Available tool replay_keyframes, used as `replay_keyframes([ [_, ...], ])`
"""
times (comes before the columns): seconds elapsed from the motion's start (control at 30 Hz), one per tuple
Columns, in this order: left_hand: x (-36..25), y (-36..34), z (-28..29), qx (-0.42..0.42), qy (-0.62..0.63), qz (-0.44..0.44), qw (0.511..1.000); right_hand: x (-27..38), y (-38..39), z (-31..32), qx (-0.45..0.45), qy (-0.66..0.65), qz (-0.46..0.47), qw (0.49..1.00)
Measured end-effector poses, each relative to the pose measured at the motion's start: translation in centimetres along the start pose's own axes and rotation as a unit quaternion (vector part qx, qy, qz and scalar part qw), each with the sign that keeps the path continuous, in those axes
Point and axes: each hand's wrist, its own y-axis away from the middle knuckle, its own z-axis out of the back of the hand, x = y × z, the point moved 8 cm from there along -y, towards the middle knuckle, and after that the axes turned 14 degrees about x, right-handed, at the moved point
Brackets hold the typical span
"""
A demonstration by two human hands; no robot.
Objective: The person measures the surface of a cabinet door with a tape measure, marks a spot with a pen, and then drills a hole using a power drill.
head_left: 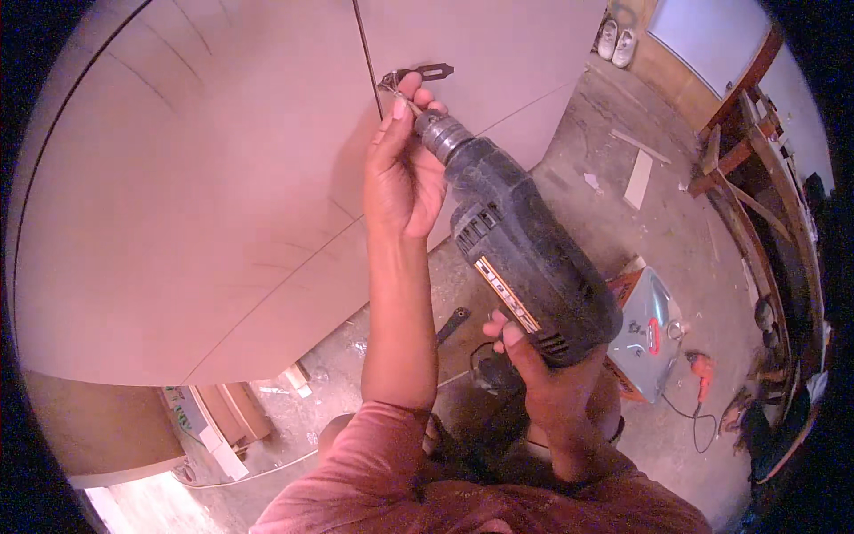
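Observation:
My right hand is closed around the rear of a dark corded-style power drill, which points up and to the left. Its grip is mostly hidden beneath the body. At the front, a metal chuck carries a thin bit. My left hand pinches this bit between thumb and fingers, just ahead of the chuck. The fingertips are close to a dark slotted metal hasp, which lies against a large pale panel beside a narrow dark gap. Whether the bit's tip touches the hasp cannot be made out.
Right of me, a box with a light lid stands on the floor near an orange corded tool. A wooden bench runs along the right. Wood offcuts and white shoes lie farther off; boards lie at lower left.

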Motion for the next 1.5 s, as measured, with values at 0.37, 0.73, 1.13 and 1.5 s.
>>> replay_keyframes([
  [0.37, 0.2, 0.1, 0.1, 0.008, -0.001, 0.009, 1.000, -0.5, 0.6, 1.2, -0.055, 0.143, 0.004, 0.988],
  [0.73, 0.1, 0.1, 0.3, -0.006, 0.007, 0.008, 1.000, 0.9, -0.1, 1.4, -0.011, 0.199, 0.010, 0.980],
  [1.13, 0.3, 0.3, 0.5, 0.021, 0.018, 0.006, 1.000, 2.2, -0.7, 1.2, -0.001, 0.192, 0.011, 0.981],
  [1.5, 2.4, 0.2, 0.2, -0.008, 0.188, -0.023, 0.982, 1.8, -0.4, 1.1, -0.003, 0.199, -0.002, 0.980],
])
